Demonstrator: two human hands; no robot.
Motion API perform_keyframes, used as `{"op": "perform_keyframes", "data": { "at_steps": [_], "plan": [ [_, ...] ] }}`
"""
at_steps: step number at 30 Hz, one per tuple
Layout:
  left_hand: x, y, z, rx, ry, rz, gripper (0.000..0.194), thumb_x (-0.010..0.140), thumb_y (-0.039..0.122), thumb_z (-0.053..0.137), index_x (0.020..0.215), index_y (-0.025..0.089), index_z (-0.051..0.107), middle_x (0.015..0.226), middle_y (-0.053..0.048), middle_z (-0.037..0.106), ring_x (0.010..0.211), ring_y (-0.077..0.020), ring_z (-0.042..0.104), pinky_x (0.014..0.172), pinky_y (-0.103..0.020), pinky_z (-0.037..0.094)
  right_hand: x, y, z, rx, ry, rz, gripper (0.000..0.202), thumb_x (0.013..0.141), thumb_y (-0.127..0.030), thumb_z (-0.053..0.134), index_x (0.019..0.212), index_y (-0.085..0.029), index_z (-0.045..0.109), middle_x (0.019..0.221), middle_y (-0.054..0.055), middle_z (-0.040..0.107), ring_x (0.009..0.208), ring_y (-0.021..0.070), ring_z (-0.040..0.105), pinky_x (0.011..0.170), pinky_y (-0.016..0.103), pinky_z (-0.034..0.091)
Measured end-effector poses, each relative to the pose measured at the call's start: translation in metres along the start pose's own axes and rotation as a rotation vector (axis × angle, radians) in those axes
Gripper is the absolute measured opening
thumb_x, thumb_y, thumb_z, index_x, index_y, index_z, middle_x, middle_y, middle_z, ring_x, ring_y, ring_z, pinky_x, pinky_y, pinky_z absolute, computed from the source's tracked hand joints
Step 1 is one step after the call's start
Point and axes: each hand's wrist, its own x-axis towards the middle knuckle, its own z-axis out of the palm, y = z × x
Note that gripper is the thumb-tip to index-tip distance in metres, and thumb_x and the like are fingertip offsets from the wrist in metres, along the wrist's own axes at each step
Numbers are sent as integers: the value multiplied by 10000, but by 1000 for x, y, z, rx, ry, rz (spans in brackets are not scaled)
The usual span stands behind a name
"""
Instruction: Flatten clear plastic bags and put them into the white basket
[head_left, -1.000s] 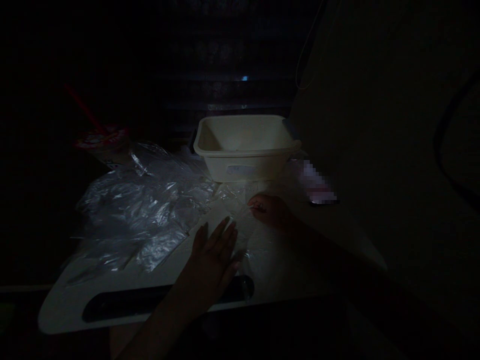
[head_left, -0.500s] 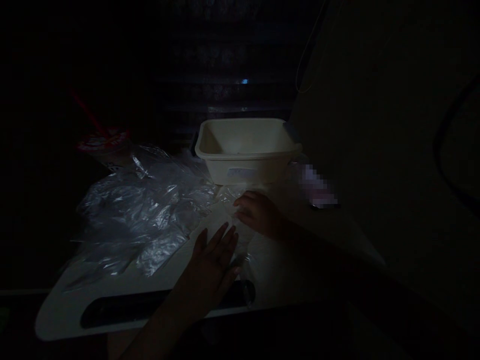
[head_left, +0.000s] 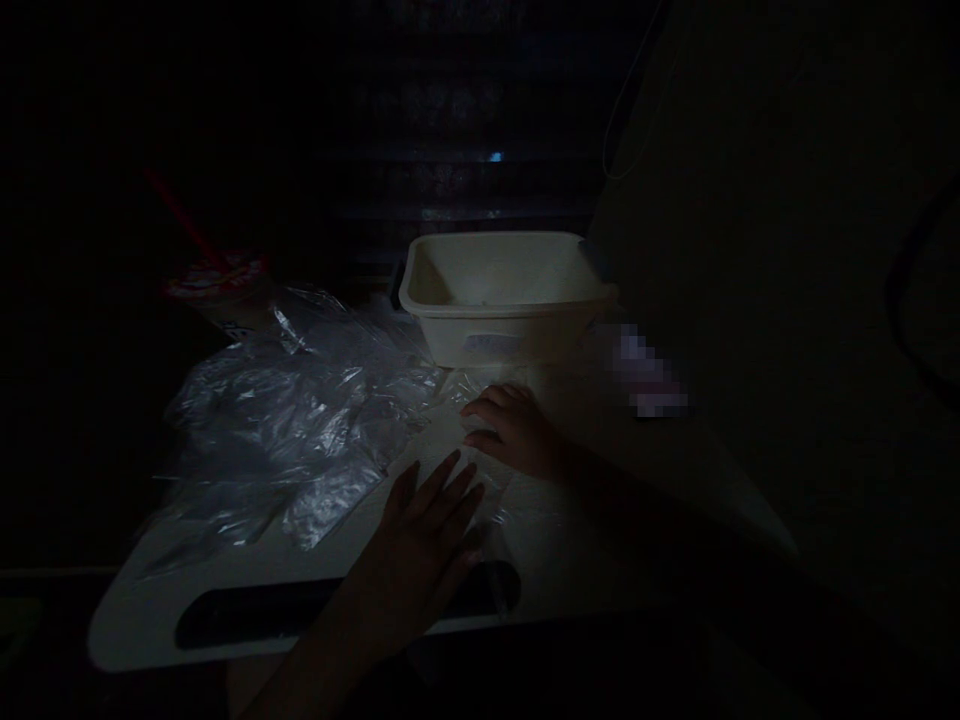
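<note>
In dim light, my left hand (head_left: 431,525) lies palm down with its fingers spread. Under and beside it is a clear plastic bag (head_left: 496,505), spread over the white tabletop (head_left: 131,620). Just beyond, my right hand (head_left: 517,435) rests near the far end of that bag, fingers reaching left and slightly bent, thumb apart from them. Neither hand visibly grips anything. To the left of both hands lies a heap of crumpled clear plastic bags (head_left: 277,430). How the right fingertips meet the plastic is too dark to make out.
A cream plastic basin (head_left: 495,345) stands at the back of the table. A cup with a red lid and straw (head_left: 217,275) is at the far left, behind the bags. A blurred-out pinkish object (head_left: 649,380) lies to the right. A dark slot (head_left: 255,610) runs along the front edge.
The view has shifted slightly, so everything sits a little further right. My right thumb and fingers look a bit more spread. My left hand stays flat in nearly the same place.
</note>
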Motion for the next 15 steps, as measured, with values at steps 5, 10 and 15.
{"op": "perform_keyframes", "data": {
  "at_steps": [5, 10, 15],
  "plan": [
    [-1, 0, -1, -14, -7, 5, 433, 828, 316, 291, 1241, 194, 252, 1321, -10, 245, 1224, -219, 68, 949, -494, 159, 1, 1, 0, 6, -2, -14, 361, 727, -454, 458, 957, -183, 519, 914, 51, 527, 874, 183, 430, 775, 325, 275],
    [-2, -1, -1, -24, -4, 5, 440, 823, 315, 305, 1240, 185, 256, 1322, -29, 238, 1222, -223, 80, 947, -501, 161, 0, 0, -2, -52, -17, -26, 464, 679, -527, 465, 986, -182, 507, 913, 66, 510, 879, 206, 415, 753, 343, 271],
    [-6, 3, -6, -57, -34, 36, 468, 812, 335, 327, 1248, 190, 237, 1328, -19, 218, 1224, -219, 73, 955, -490, 163, 1, 0, -1, -71, -21, -32, 455, 691, -530, 447, 974, -181, 514, 910, 67, 509, 872, 204, 415, 746, 332, 270]
  ]
}}
